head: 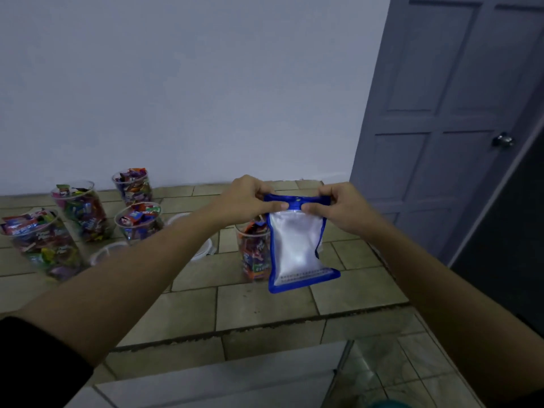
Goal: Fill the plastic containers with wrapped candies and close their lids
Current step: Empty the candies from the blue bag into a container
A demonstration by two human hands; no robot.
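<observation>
Bag (297, 245) hangs over the counter (250, 301), its blue top edge pinched by my left hand (250, 198) and right hand (344, 207), thumbs nearly touching. A candy-filled container (253, 248) stands just behind it; other tubs (79, 213) stand well left.

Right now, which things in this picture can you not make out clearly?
Head view, pouch: contents hidden by its cloudy front; print too small.
Head view, container: partly hidden behind the pouch.
Head view, white round things: covered by the left forearm; lids or tubs, unclear.
Head view, teal thing: cut off by the bottom edge.
</observation>
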